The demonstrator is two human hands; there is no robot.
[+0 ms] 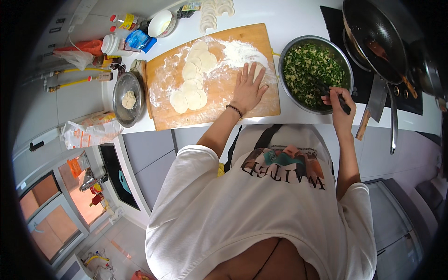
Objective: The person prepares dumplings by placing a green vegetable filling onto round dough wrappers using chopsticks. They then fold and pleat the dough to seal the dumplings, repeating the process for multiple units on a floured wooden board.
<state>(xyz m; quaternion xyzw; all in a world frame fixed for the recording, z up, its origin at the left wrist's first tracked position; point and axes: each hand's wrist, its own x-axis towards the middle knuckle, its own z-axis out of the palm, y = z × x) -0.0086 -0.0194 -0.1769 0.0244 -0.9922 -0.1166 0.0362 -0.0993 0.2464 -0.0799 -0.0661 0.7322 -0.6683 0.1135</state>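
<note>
My left hand (249,89) lies palm down with spread fingers near the right edge of a floured wooden cutting board (224,101). Part of a round dough wrapper (258,71) shows under and beside its fingers. In my right hand (343,103) is a black utensil (323,87), its lower end in the filling. That chopped green and pale yellow filling (311,66) sits in a large metal bowl (286,89) to the board's right. Several overlapping round wrappers (190,70) run down the board's middle, left of a patch of loose flour (241,52).
Folded dumplings (209,17) stand on the counter's far side, near a white bowl (161,24). At left, a metal bowl (120,110) holds a dough lump (128,100). A wok (378,31) rests on the stove at right; a cleaver (376,101) overhangs the counter's front edge.
</note>
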